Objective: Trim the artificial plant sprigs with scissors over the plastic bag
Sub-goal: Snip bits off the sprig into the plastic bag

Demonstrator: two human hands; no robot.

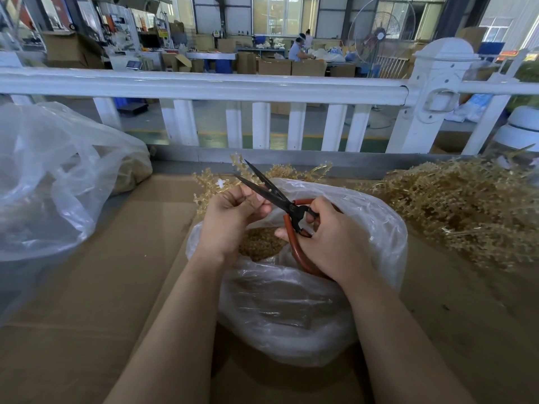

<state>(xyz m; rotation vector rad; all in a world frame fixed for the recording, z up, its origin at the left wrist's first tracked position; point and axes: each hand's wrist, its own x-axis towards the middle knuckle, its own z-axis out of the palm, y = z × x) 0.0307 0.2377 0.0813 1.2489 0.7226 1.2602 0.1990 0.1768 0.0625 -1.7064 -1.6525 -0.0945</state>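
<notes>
Am seeing right hand (329,237) gripping red-handled black scissors (280,199), blades parted toward 11 o'clock; left hand (230,220) pinching golden plastic sprig (210,182) above clear plastic bag (379,228); sprig pile (455,205) lying at 3 o'clock.

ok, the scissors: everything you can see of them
The scissors have two long, narrow black blades, parted, tips pointing up and away to the left. Their big looped handles look sheathed in red-orange rubber. The right hand grips the handles, fingers through the loops. They hang above the open plastic bag, blades passing beside the left hand.
</notes>
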